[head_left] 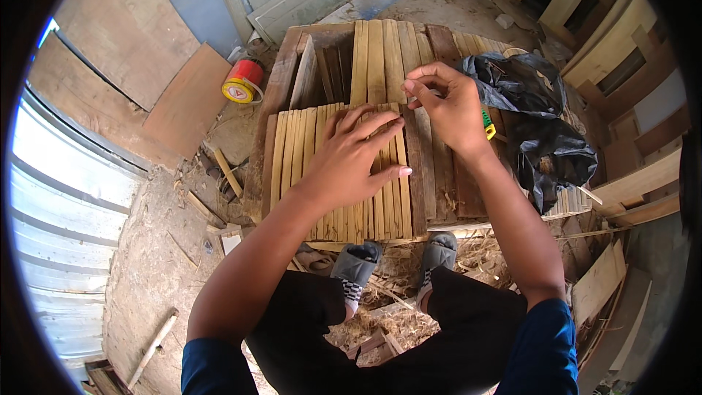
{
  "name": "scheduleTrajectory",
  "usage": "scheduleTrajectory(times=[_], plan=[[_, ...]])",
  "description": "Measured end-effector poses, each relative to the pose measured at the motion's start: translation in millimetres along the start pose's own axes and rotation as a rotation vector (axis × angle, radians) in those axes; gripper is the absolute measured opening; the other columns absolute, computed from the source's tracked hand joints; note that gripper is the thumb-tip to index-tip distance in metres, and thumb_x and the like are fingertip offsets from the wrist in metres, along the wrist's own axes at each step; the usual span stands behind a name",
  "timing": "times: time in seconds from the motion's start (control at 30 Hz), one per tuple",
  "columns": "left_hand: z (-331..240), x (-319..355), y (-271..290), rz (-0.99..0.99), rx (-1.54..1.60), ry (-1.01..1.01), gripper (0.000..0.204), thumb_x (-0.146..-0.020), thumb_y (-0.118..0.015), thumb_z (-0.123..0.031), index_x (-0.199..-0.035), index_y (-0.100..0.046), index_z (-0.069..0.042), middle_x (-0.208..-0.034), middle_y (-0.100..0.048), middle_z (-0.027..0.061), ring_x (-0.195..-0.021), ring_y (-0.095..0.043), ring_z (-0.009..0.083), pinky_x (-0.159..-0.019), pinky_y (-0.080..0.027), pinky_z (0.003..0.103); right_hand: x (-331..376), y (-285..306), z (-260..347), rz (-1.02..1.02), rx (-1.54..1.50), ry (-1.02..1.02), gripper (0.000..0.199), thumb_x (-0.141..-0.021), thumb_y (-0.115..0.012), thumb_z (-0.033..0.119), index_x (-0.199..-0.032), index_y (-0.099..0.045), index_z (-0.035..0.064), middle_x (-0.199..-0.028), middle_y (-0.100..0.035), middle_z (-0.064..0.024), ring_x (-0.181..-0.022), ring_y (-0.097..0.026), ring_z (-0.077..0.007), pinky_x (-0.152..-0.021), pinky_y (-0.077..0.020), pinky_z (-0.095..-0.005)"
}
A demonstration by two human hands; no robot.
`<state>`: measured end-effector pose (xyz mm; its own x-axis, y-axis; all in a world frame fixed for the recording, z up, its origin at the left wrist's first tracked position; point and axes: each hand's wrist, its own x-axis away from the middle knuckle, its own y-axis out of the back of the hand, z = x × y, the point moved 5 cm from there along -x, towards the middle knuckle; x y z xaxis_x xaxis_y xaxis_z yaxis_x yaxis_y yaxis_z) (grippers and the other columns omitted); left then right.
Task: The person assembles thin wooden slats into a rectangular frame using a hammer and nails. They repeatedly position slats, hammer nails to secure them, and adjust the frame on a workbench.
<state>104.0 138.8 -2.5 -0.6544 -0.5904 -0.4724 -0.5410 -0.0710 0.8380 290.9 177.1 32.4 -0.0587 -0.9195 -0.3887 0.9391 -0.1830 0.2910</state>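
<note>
My left hand (355, 150) lies flat with spread fingers on a row of thin wooden slats (287, 157) packed side by side. Its fingertips reach the right end of the row. To the right and a little higher, my right hand (447, 106) is raised over darker boards (439, 175), thumb and fingertips pinched together. Whatever is in that pinch, if anything, is too small to make out. Farther off, longer pale slats (376, 58) lie side by side. A green and yellow object (488, 126) shows partly behind my right wrist.
Black plastic bags (559, 150) rest on the right of the wooden work surface (256, 175). A red tub with a yellow end (245, 79) lies at the left. Wood scraps (228, 173) litter the floor, and wooden frames (643, 44) lean at the right.
</note>
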Motion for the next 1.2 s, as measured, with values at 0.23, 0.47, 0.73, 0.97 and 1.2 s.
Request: scheduleTrajectory(times=[0.23,0.47,0.73,0.97,1.2], plan=[[-2.5,-0.5,5.0,0.049,0.047,0.035,0.074,-0.088,-0.079,-0.058,-0.145,-0.064,-0.013,-0.152,-0.059,0.0078,-0.147,-0.044,0.0361,-0.122,-0.034,0.054,-3.9,-3.4,-12.9,0.028,-0.034,-0.004,0.008,-0.097,-0.072,0.001,-0.103,-0.072,-0.0022,-0.087,-0.077,-0.009,-0.071,-0.072,-0.0125,-0.064,-0.0559,-0.0282],[-7.6,-2.7,5.2,0.03,-0.031,0.017,0.082,-0.083,-0.082,-0.062,-0.14,-0.068,-0.006,-0.152,-0.062,0.0092,-0.149,-0.044,0.0356,-0.124,-0.037,0.051,-3.9,-6.1,-15.3,0.052,-0.014,-0.014,0.006,-0.099,-0.071,0.001,-0.103,-0.072,-0.0028,-0.088,-0.075,-0.0069,-0.076,-0.07,-0.0108,-0.067,-0.0577,-0.0275],[-7.2,-5.6,3.2,0.06,0.054,0.039,0.09,-0.082,-0.077,-0.072,-0.135,-0.07,0.0,-0.146,-0.066,0.0124,-0.147,-0.047,0.0391,-0.125,-0.036,0.054,4.8,-6.3,-6.4,0.037,0.336,0.212,0.014,-0.091,-0.08,0.004,-0.103,-0.075,-0.0009,-0.093,-0.079,-0.0129,-0.083,-0.076,-0.0199,-0.073,-0.0575,-0.0335],[-8.3,-6.6,5.1,0.018,0.038,0.019,0.08,-0.076,-0.088,-0.061,-0.133,-0.074,-0.007,-0.144,-0.068,0.0103,-0.147,-0.047,0.0373,-0.12,-0.044,0.049,11.0,-7.3,-12.0,0.034,0.384,0.236,0.013,-0.09,-0.08,0.005,-0.101,-0.076,0.0009,-0.096,-0.078,-0.0148,-0.087,-0.077,-0.0266,-0.074,-0.0568,-0.0344],[-7.5,-8.4,4.3,0.029,0.059,0.031,0.081,-0.073,-0.089,-0.061,-0.13,-0.075,-0.006,-0.143,-0.069,0.0097,-0.147,-0.047,0.0366,-0.12,-0.044,0.049,12.0,-9.6,-16.3,0.047,0.378,0.249,0.009,-0.091,-0.078,0.003,-0.099,-0.074,0.001,-0.093,-0.078,-0.0143,-0.081,-0.075,-0.0284,-0.072,-0.0548,-0.0362]])
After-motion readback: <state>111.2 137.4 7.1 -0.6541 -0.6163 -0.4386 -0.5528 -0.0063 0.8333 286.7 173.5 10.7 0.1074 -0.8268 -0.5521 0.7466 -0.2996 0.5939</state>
